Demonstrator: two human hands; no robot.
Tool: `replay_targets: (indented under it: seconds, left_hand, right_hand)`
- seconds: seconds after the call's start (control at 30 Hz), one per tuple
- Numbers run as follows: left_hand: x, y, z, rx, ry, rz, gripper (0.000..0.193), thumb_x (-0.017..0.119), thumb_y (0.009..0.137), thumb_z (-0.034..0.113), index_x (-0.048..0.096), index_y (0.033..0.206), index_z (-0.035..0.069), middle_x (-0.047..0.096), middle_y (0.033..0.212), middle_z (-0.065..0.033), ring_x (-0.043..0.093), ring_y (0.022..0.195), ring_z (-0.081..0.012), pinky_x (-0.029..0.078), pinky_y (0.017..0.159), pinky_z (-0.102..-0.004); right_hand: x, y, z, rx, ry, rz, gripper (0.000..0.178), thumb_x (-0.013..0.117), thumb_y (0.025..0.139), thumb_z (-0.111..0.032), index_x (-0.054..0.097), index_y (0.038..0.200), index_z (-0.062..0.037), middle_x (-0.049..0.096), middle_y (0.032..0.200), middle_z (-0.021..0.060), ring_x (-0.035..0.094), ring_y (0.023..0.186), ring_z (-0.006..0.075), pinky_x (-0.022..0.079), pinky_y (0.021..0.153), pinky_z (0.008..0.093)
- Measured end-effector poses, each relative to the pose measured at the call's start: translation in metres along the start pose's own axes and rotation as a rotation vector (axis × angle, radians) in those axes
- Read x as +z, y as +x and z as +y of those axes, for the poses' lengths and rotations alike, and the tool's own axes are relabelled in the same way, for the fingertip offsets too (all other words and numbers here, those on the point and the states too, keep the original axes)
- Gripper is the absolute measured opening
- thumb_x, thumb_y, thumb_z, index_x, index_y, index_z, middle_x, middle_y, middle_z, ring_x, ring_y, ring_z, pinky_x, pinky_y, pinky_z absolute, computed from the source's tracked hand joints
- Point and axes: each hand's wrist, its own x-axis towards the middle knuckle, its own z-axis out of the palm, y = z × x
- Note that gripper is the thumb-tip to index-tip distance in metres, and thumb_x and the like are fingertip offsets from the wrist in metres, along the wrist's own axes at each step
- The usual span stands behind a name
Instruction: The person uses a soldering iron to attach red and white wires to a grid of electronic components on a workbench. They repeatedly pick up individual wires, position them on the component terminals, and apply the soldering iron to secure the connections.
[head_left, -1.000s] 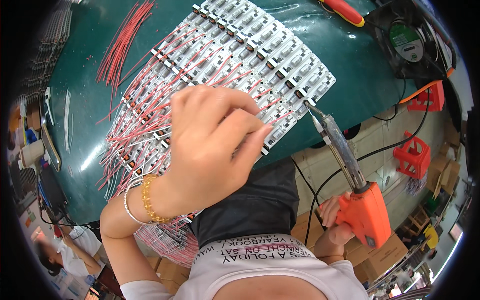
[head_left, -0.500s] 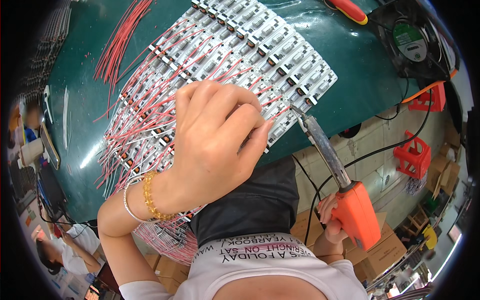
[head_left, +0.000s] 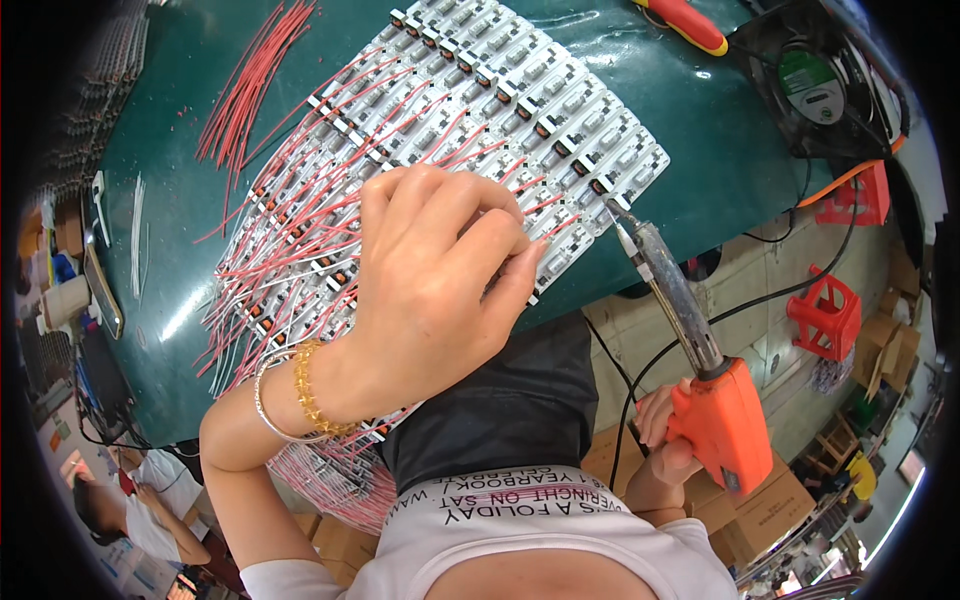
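My left hand (head_left: 435, 275) is closed in a pinch over the panel, its thumb and forefinger on a red wire (head_left: 562, 227) whose end lies on the panel. The panel is a wide set of white circuit boards (head_left: 560, 95) in rows, with small dark and orange parts; many red and white wires lie across its left side. My right hand (head_left: 662, 440) grips an orange soldering gun (head_left: 728, 425). Its long metal barrel (head_left: 675, 295) points up and left, with the tip near the panel's right edge; I cannot tell if they touch.
Loose red wires (head_left: 258, 85) and thin white wires (head_left: 137, 235) lie on the green table (head_left: 165, 370). Red-handled pliers (head_left: 690, 25) and a black fan (head_left: 815, 85) are at the back right. Red stools (head_left: 825, 315) and cartons stand beyond the edge. Another person (head_left: 150, 505) sits at lower left.
The soldering gun and my right hand have moved a little to the right, so the tip has drawn away from the red wire's end. My left hand keeps its pinch.
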Motion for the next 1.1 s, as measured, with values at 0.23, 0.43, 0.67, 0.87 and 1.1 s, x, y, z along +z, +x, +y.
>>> replay_targets:
  seconds: [0.23, 0.43, 0.67, 0.87, 1.1]
  left_hand:
    - [0.001, 0.000, 0.000, 0.012, 0.017, 0.014, 0.015, 0.076, 0.071, 0.002, 0.063, 0.076, 0.007, 0.061, 0.085, -0.0030, 0.054, 0.082, -0.0234, 0.036, 0.077, -0.0364]
    - [-0.024, 0.005, -0.014, 0.003, 0.181, 0.085, 0.020, 0.075, 0.073, 0.012, 0.059, 0.084, 0.007, 0.057, 0.087, -0.0061, 0.054, 0.082, -0.0252, 0.039, 0.078, -0.0387]
    - [-0.092, 0.038, -0.144, -0.339, 0.791, 0.025, 0.019, 0.065, 0.084, 0.020, 0.066, 0.089, 0.002, 0.066, 0.090, -0.0129, 0.062, 0.085, -0.0317, 0.047, 0.075, -0.0427]
    - [-0.085, 0.051, -0.166, -0.360, 0.712, 0.006, 0.019, 0.064, 0.084, 0.019, 0.068, 0.088, 0.000, 0.068, 0.081, -0.0149, 0.065, 0.073, -0.0317, 0.051, 0.069, -0.0401]
    - [-0.103, 0.044, -0.139, -0.378, 0.535, 0.176, 0.014, 0.066, 0.086, 0.015, 0.068, 0.087, 0.001, 0.069, 0.078, -0.0112, 0.067, 0.069, -0.0238, 0.050, 0.065, -0.0317]
  right_hand:
    - [0.017, 0.026, -0.012, -0.140, 0.157, -0.099, 0.080, 0.060, 0.084, -0.064, 0.046, 0.127, 0.0020, 0.042, 0.050, -0.0044, 0.042, 0.043, 0.0101, 0.041, 0.047, 0.0265]
    - [0.014, 0.023, 0.010, -0.247, 0.238, -0.031, 0.076, 0.059, 0.089, -0.057, 0.043, 0.130, 0.0047, 0.042, 0.049, -0.0025, 0.040, 0.040, 0.0098, 0.039, 0.043, 0.0250]
    - [0.012, 0.033, 0.015, -0.236, 0.421, -0.060, 0.069, 0.055, 0.094, -0.048, 0.039, 0.131, 0.0072, 0.040, 0.050, -0.0007, 0.038, 0.038, 0.0103, 0.038, 0.039, 0.0245]
    - [0.013, 0.032, 0.013, -0.241, 0.414, -0.062, 0.064, 0.052, 0.097, -0.044, 0.037, 0.132, 0.0070, 0.040, 0.051, -0.0009, 0.038, 0.039, 0.0105, 0.038, 0.040, 0.0257]
    - [0.004, 0.022, 0.012, -0.213, 0.364, -0.047, 0.064, 0.051, 0.098, -0.044, 0.037, 0.133, 0.0075, 0.040, 0.052, -0.0016, 0.040, 0.041, 0.0101, 0.039, 0.043, 0.0251]
